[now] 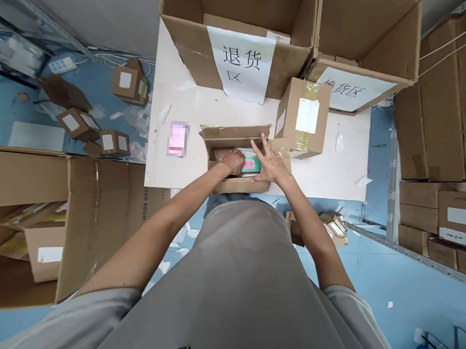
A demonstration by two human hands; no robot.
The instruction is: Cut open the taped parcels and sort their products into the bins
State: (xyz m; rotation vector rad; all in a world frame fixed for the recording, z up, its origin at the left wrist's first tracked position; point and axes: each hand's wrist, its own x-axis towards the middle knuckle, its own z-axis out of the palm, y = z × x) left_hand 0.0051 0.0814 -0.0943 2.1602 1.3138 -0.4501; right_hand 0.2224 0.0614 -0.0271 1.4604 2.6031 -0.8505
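While left hand (232, 162) reaches inside, carton (238, 185) lies crosswise.

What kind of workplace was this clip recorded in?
Probably a parcel returns or packing station: big open cartons on the table bear handwritten-style Chinese signs, one reading "returns area"; a taped, labelled parcel stands beside them; and more cardboard boxes are stacked at the right.

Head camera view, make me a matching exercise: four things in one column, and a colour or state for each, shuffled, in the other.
1. Left hand
2. Right hand
3. Taped box
4. Item in the open box

A. Green and pink
B. Curled
C. Brown, with a white label
D. Fingers spread

Pairs: 1-B, 2-D, 3-C, 4-A
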